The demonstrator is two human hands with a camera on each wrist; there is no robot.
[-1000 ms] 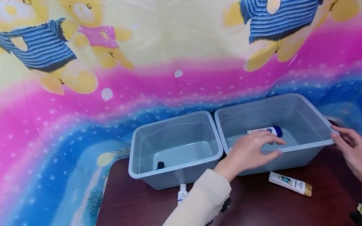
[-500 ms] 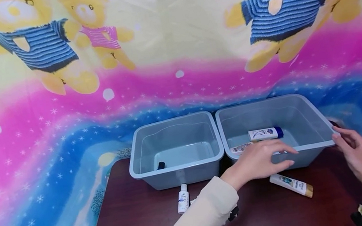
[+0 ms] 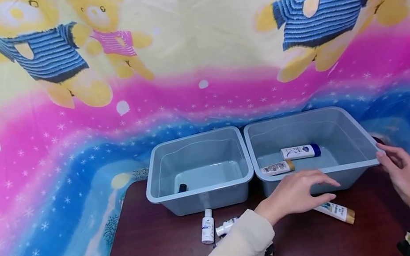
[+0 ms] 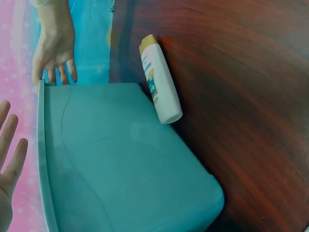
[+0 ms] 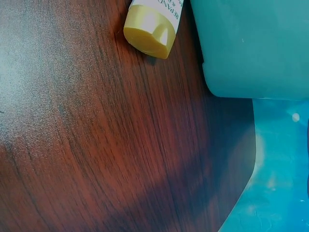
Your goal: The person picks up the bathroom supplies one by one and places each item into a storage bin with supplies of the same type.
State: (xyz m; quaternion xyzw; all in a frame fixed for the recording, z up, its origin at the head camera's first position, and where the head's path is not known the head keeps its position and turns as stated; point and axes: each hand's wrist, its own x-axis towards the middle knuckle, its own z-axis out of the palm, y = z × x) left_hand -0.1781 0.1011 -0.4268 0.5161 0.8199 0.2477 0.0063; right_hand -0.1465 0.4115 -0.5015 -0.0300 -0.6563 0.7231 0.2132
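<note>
My left hand (image 3: 297, 192), fingers loosely extended, hovers in front of the right grey bin (image 3: 308, 117) and partly covers a white bottle with a gold cap (image 3: 337, 212) on the table. Nothing shows between its fingers. In the left wrist view, that bottle (image 4: 161, 84) lies beside the bin wall, apart from the hand's fingers (image 4: 7, 137). My right hand (image 3: 404, 174) touches the bin's right front corner with thumb and fingers, which look relaxed. Inside this bin lie a white bottle with a dark blue cap (image 3: 297, 152) and a pale tube with a gold cap (image 3: 276, 168).
A second grey bin (image 3: 192, 138) adjoins on the left, with a small black-capped item (image 3: 182, 188) mostly hidden by its front wall. Before it on the dark wooden table (image 3: 147, 244) are a small white bottle (image 3: 207, 228) and another white bottle (image 3: 224, 227), partly behind my left sleeve.
My left hand has drawn back from over the right bin toward the table, uncovering the gold-capped tube inside. My right hand has stayed at the bin corner.
</note>
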